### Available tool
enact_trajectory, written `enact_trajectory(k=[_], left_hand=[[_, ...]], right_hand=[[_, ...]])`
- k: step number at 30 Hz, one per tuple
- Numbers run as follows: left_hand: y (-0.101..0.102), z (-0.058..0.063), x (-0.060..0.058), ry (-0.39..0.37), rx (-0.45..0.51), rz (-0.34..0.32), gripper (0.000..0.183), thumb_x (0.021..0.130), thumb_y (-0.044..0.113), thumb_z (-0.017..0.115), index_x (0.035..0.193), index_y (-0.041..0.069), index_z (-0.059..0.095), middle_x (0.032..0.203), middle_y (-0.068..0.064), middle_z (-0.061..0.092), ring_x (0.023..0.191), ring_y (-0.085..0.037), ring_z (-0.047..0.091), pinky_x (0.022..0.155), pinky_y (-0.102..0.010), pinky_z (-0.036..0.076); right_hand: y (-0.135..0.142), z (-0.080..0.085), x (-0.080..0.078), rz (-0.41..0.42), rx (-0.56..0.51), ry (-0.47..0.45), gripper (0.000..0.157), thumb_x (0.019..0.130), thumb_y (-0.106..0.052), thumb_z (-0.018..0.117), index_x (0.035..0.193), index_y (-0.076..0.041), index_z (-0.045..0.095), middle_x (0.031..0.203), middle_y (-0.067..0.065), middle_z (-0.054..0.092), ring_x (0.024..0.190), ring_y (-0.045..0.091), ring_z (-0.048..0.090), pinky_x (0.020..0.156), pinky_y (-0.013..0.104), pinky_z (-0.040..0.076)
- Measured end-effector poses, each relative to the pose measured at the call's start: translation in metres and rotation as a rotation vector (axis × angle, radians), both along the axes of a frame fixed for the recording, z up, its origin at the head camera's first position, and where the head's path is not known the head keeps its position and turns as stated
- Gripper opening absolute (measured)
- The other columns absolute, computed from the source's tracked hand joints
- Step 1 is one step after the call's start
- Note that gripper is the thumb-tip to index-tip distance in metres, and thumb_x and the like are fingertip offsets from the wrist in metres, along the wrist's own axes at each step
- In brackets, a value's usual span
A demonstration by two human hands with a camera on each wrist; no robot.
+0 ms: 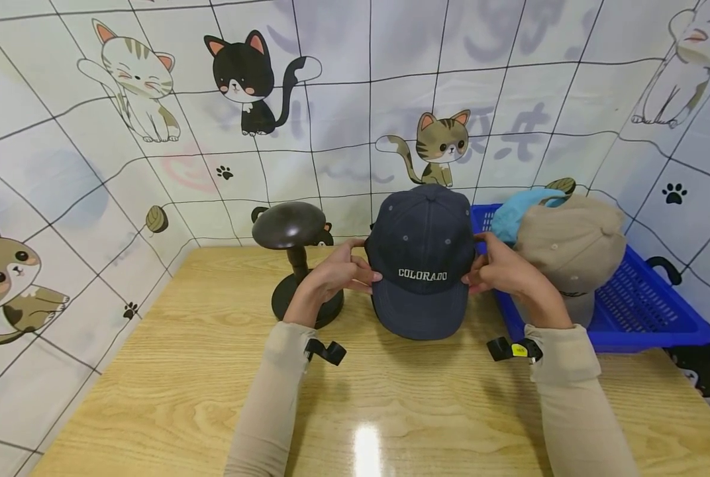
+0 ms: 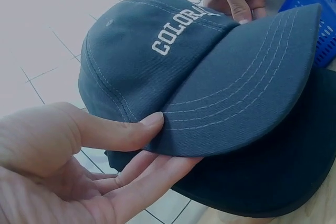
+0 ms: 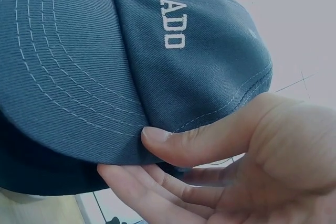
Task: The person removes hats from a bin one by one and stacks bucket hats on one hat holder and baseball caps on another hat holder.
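A navy baseball cap point(image 1: 424, 232) lettered COLORADO faces me at mid-table. My left hand point(image 1: 344, 268) pinches one side where brim meets crown, with the thumb on top and the fingers beneath. At the opposite side, my right hand point(image 1: 501, 266) pinches the same seam in the same way. Under the navy brim, the left wrist view shows a second, darker brim point(image 2: 262, 190); the right wrist view shows part of this dark brim point(image 3: 47, 174) too. What supports the caps is hidden.
Left of the cap stands a dark hat stand point(image 1: 289, 225) with a rounded top. To the right, a blue plastic basket point(image 1: 659, 305) holds a beige cap point(image 1: 569, 245) and a light blue cap point(image 1: 516, 215). A cat-patterned cloth wall point(image 1: 343, 159) closes off the wooden table point(image 1: 212, 371).
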State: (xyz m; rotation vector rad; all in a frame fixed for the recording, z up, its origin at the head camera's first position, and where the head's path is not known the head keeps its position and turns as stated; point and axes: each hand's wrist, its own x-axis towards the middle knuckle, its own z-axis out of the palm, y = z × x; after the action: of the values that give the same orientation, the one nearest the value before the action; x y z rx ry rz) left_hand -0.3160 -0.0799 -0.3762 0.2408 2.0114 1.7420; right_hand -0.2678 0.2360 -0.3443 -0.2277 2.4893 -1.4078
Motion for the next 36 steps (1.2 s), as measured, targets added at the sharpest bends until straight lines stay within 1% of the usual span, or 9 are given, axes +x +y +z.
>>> enact_trajectory(k=[5, 9, 11, 15, 22, 29, 33, 36], left_hand=[[0.0014, 0.0019, 0.0005, -0.001, -0.001, -0.001, 0.095, 0.09, -0.007, 0.073, 0.164, 0.015, 0.017, 0.095, -0.01, 0.061, 0.081, -0.022, 0.07, 0.083, -0.044, 0.064], [0.0017, 0.0022, 0.0009, 0.002, -0.006, -0.005, 0.094, 0.091, -0.006, 0.073, 0.164, 0.014, 0.017, 0.097, -0.01, 0.061, 0.082, -0.022, 0.07, 0.085, -0.044, 0.063], [0.0013, 0.002, 0.0015, 0.002, -0.009, -0.005, 0.093, 0.091, -0.006, 0.073, 0.164, 0.014, 0.017, 0.098, -0.011, 0.06, 0.083, -0.022, 0.069, 0.085, -0.044, 0.063], [0.0008, 0.0014, 0.0018, 0.002, -0.009, -0.002, 0.094, 0.091, -0.006, 0.073, 0.163, 0.014, 0.017, 0.099, -0.012, 0.06, 0.084, -0.023, 0.069, 0.085, -0.044, 0.063], [0.0012, 0.0001, 0.0018, -0.013, -0.016, -0.005, 0.094, 0.091, -0.006, 0.073, 0.164, 0.014, 0.017, 0.098, -0.012, 0.064, 0.08, -0.023, 0.071, 0.082, -0.044, 0.064], [0.0019, -0.001, 0.0008, -0.019, -0.02, -0.008, 0.094, 0.091, -0.004, 0.073, 0.164, 0.013, 0.016, 0.101, -0.013, 0.064, 0.078, -0.023, 0.072, 0.081, -0.043, 0.064], [0.002, -0.0013, 0.0005, -0.02, -0.027, -0.008, 0.094, 0.091, -0.004, 0.073, 0.164, 0.014, 0.016, 0.101, -0.013, 0.064, 0.079, -0.023, 0.071, 0.081, -0.042, 0.064], [0.0016, -0.0024, 0.0006, -0.016, -0.031, -0.011, 0.094, 0.092, -0.004, 0.073, 0.164, 0.014, 0.015, 0.101, -0.013, 0.064, 0.08, -0.023, 0.071, 0.081, -0.042, 0.064]], right_hand=[[0.0007, -0.0002, 0.0002, -0.013, 0.011, -0.002, 0.1, 0.09, 0.014, 0.06, 0.161, 0.005, -0.01, 0.092, 0.017, 0.058, 0.092, 0.021, 0.071, 0.078, 0.041, 0.064], [0.0008, -0.0004, 0.0002, -0.013, 0.007, -0.001, 0.101, 0.091, 0.012, 0.062, 0.161, 0.004, -0.011, 0.095, 0.017, 0.058, 0.092, 0.021, 0.071, 0.081, 0.044, 0.064], [0.0008, -0.0009, -0.0001, -0.011, 0.005, 0.0, 0.101, 0.091, 0.011, 0.062, 0.161, 0.004, -0.011, 0.093, 0.016, 0.058, 0.093, 0.022, 0.071, 0.082, 0.045, 0.064], [0.0009, -0.0018, -0.0002, -0.008, 0.002, 0.006, 0.097, 0.091, 0.013, 0.058, 0.161, 0.004, -0.01, 0.091, 0.015, 0.06, 0.094, 0.021, 0.071, 0.081, 0.043, 0.064], [0.0023, -0.0023, 0.0011, -0.003, 0.016, -0.006, 0.089, 0.095, 0.013, 0.049, 0.161, 0.004, -0.011, 0.097, 0.019, 0.06, 0.095, 0.021, 0.071, 0.082, 0.041, 0.063], [0.0045, -0.0045, 0.0, -0.003, 0.018, -0.01, 0.089, 0.095, 0.013, 0.049, 0.161, 0.004, -0.01, 0.094, 0.017, 0.062, 0.102, 0.026, 0.072, 0.082, 0.04, 0.063], [0.0048, -0.0054, -0.001, 0.006, 0.019, -0.002, 0.089, 0.094, 0.014, 0.049, 0.16, 0.004, -0.011, 0.088, 0.013, 0.06, 0.104, 0.03, 0.071, 0.084, 0.044, 0.063], [0.0042, -0.0065, -0.0015, 0.004, 0.019, 0.005, 0.091, 0.094, 0.014, 0.052, 0.16, 0.005, -0.011, 0.082, 0.008, 0.056, 0.103, 0.029, 0.071, 0.085, 0.047, 0.063]])
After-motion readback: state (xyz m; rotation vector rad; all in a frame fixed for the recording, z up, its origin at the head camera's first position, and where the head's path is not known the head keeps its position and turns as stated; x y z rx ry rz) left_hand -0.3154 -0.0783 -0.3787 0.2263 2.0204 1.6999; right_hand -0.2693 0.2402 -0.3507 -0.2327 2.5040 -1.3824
